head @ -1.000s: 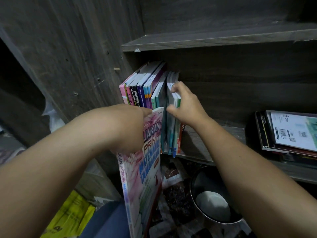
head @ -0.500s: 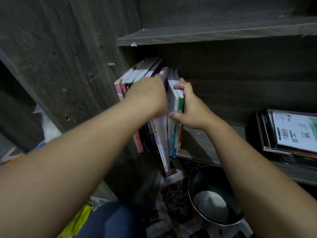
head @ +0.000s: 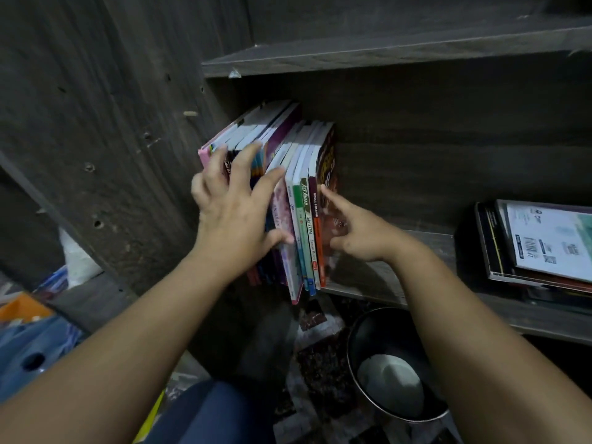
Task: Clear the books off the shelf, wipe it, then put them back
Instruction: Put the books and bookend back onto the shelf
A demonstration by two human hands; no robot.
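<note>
A row of upright books (head: 307, 200) stands at the left end of the dark wooden shelf (head: 378, 277), leaning against the cabinet's side wall. My left hand (head: 235, 216) lies spread over the spines of the left-hand books, fingers straight, thumb beside a pink book (head: 286, 251) that sticks out past the shelf's front edge. My right hand (head: 355, 229) is at the right end of the row, its forefinger stretched toward the dark red spine, the other fingers loosely curled and holding nothing.
A flat stack of books (head: 538, 248) lies at the right of the same shelf. A metal bucket (head: 390, 366) with something pale inside stands on the floor below. Another shelf board (head: 384, 52) runs above. Bags and a blue thing lie at the lower left.
The pink book, held out in front in my left hand a second ago, now stands in the row. My left hand has let go and spread over the spines; my right hand released the books it gripped.
</note>
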